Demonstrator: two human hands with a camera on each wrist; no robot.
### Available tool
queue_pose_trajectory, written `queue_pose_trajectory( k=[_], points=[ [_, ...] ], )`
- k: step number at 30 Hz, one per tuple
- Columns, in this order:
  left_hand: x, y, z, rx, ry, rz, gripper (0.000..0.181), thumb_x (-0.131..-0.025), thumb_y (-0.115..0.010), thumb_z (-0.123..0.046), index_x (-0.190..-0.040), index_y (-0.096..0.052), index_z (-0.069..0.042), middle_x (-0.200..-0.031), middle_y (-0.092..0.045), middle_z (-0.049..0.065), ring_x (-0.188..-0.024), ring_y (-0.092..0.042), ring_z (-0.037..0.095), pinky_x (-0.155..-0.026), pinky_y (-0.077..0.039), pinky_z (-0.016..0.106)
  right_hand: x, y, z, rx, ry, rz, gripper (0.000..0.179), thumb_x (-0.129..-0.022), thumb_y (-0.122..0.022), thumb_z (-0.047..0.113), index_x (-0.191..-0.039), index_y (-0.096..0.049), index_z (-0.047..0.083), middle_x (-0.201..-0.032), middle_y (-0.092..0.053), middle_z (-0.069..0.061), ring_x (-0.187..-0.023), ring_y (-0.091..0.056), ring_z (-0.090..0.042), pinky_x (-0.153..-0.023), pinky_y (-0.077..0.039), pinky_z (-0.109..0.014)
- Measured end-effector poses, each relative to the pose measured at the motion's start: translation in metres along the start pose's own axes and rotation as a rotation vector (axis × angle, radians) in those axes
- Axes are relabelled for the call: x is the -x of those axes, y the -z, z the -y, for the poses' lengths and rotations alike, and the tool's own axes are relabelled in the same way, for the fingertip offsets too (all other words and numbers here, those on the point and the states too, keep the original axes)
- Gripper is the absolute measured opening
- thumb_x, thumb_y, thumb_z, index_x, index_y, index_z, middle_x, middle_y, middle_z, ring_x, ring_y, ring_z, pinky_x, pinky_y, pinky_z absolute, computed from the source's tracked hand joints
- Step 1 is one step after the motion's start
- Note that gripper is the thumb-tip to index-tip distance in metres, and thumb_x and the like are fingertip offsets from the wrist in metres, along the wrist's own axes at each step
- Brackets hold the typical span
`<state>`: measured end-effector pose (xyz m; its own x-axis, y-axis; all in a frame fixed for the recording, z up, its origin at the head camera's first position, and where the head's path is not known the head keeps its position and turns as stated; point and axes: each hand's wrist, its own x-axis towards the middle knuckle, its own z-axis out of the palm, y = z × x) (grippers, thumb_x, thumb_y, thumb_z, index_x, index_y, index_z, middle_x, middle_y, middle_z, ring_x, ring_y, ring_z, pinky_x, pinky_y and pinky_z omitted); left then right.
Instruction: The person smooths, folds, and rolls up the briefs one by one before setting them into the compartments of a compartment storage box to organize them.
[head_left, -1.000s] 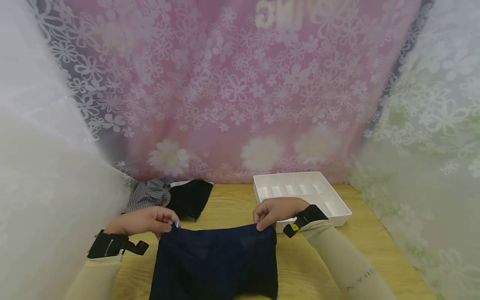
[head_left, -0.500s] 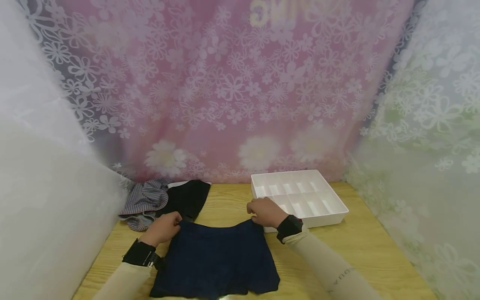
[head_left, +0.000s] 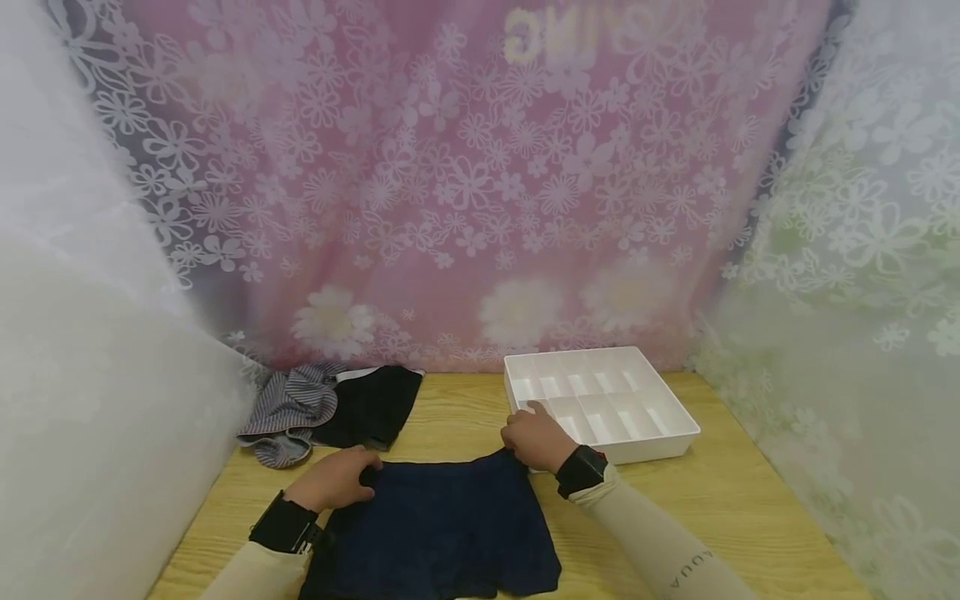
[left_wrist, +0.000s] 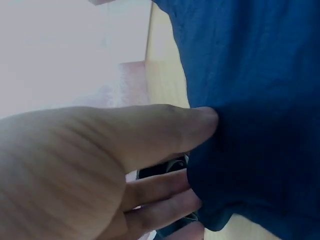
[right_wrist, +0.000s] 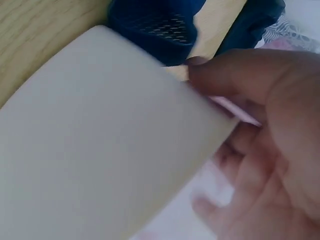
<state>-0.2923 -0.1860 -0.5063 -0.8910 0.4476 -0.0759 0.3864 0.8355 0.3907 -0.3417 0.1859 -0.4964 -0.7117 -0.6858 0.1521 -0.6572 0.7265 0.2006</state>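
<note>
Navy boxer shorts [head_left: 450,525] lie spread on the wooden table, waistband towards the back. My left hand [head_left: 337,479] holds their upper left corner. In the left wrist view, the thumb of that hand [left_wrist: 115,150] lies over the blue cloth, with fingers partly hidden behind its edge. My right hand [head_left: 537,437] is at the upper right corner, close to the white divided tray [head_left: 652,450]. Its fingers look spread around the tray's corner in the right wrist view, the thumb near the waistband [right_wrist: 160,50]. Blur hides whether the thumb touches cloth.
At the back left lie a grey striped garment [head_left: 300,404] and a black garment with a white band [head_left: 375,408]. A pink floral curtain [head_left: 465,208] hangs behind the table [head_left: 720,525], with pale sheets at both sides.
The shorts, first held up by both hands, have come down flat on the table. The left hand has shifted right and slightly down; the right hand's fingers have loosened.
</note>
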Motion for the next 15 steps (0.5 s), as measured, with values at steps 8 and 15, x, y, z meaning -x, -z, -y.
queue_pose_trajectory(
  k=[8, 15],
  points=[
    [0.001, -0.003, 0.002, -0.041, 0.010, -0.007, 0.033, -0.085, -0.084, -0.013, -0.114, -0.073, -0.004, -0.112, -0.064, 0.009, -0.106, -0.061, 0.033, -0.093, -0.051, 0.053, -0.002, -0.010, 0.005, 0.059, 0.046, -0.113, 0.010, -0.092, -0.073, 0.010, -0.090, -0.076, 0.019, -0.088, -0.068, 0.002, -0.093, -0.065, -0.020, -0.106, -0.047, -0.048],
    [0.000, -0.007, -0.004, -0.146, 0.045, -0.085, 0.031, -0.079, -0.088, -0.015, -0.107, -0.077, -0.005, -0.100, -0.062, 0.008, -0.095, -0.061, 0.030, -0.086, -0.053, 0.051, 0.001, -0.013, 0.024, -0.079, 0.117, -0.032, 0.012, -0.090, -0.074, 0.016, -0.080, -0.070, 0.017, -0.075, -0.060, 0.004, -0.067, -0.057, -0.012, -0.061, -0.047, -0.027]
  ],
)
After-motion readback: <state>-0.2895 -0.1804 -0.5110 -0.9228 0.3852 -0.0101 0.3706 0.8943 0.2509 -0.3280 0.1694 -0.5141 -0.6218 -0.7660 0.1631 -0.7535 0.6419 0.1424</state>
